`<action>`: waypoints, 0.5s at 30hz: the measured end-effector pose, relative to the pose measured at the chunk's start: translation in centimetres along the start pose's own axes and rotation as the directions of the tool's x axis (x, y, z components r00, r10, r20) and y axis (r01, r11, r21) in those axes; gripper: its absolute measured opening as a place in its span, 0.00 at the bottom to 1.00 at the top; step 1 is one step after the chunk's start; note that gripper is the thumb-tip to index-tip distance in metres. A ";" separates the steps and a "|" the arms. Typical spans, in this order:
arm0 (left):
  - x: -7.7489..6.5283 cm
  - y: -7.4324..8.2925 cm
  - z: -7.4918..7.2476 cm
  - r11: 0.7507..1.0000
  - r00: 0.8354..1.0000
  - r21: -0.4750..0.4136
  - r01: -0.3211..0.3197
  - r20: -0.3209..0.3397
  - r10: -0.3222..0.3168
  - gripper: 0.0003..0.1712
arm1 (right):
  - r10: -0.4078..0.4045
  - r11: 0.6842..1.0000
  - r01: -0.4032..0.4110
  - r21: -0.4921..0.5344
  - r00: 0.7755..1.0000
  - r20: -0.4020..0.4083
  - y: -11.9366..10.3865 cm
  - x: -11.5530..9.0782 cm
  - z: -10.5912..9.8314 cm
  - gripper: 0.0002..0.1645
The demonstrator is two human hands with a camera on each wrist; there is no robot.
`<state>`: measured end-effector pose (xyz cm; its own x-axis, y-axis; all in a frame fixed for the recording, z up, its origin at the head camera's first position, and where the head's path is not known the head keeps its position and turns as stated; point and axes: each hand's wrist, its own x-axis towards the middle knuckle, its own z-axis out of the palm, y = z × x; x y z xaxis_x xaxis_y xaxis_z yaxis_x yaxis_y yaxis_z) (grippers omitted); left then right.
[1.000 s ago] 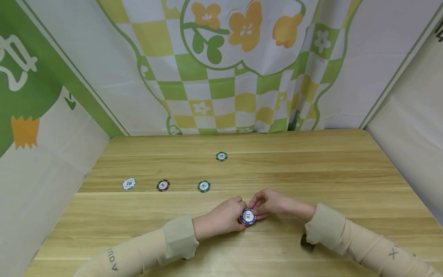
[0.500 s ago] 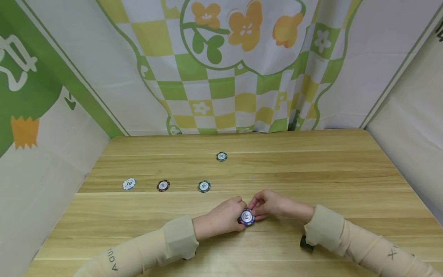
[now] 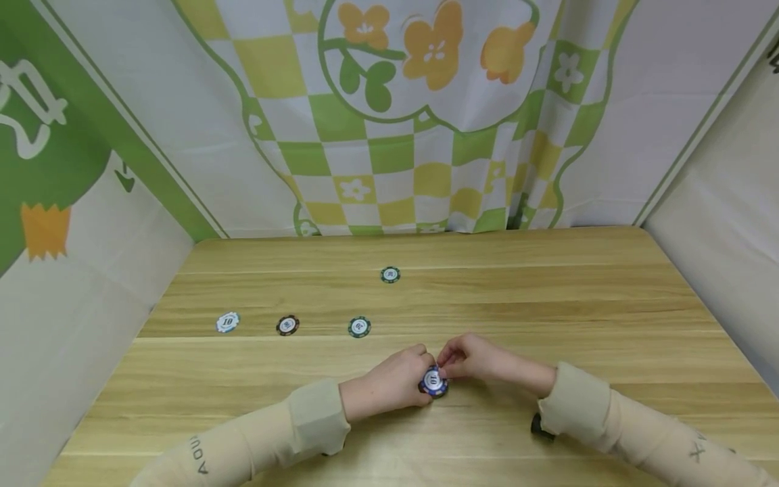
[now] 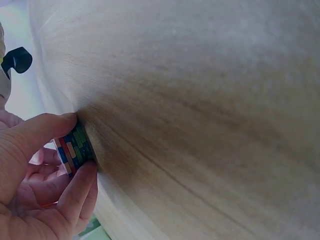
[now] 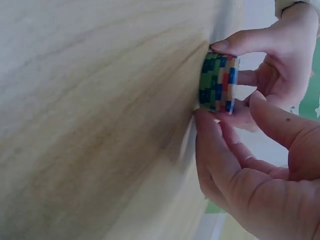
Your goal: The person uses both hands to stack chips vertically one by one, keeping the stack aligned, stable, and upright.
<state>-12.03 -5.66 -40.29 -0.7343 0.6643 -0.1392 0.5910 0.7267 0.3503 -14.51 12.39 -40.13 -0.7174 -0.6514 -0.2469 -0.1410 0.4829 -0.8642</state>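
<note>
A short stack of poker chips point(image 3: 433, 383) stands on the wooden table, with a blue chip marked 10 on top. Green, blue and red edge bands show on the stack point(image 5: 219, 82) in the right wrist view. My left hand point(image 3: 389, 381) grips it from the left between thumb and fingers. From the right, the fingers of my right hand point(image 3: 471, 357) touch the stack's side. The right thumb overlaps the top chip in the head view, but stands a little off the stack in the right wrist view.
Single chips lie flat farther back: a light blue and white one point(image 3: 228, 322), a dark brown one point(image 3: 288, 325), a green one point(image 3: 359, 327), and another green chip point(image 3: 390, 274) nearer the back edge. A patterned curtain point(image 3: 414, 155) hangs behind the table point(image 3: 548, 291).
The top chip has shifted slightly left, into line with the chips under it. My right thumb has moved left over the top chip's edge. The left hand keeps its hold.
</note>
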 end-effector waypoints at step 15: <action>-0.4 -0.5 -0.3 1.000 1.000 -0.006 0.001 -0.019 -0.001 0.22 | -0.147 0.865 0.102 -0.491 0.988 -0.053 -1.4 -0.7 2.0 0.29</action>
<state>-12.16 -6.28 -40.10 -0.7413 0.6600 -0.1217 0.5883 0.7263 0.3554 -12.46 11.03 -39.60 -0.7242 -0.6832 -0.0933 -0.5303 0.6384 -0.5578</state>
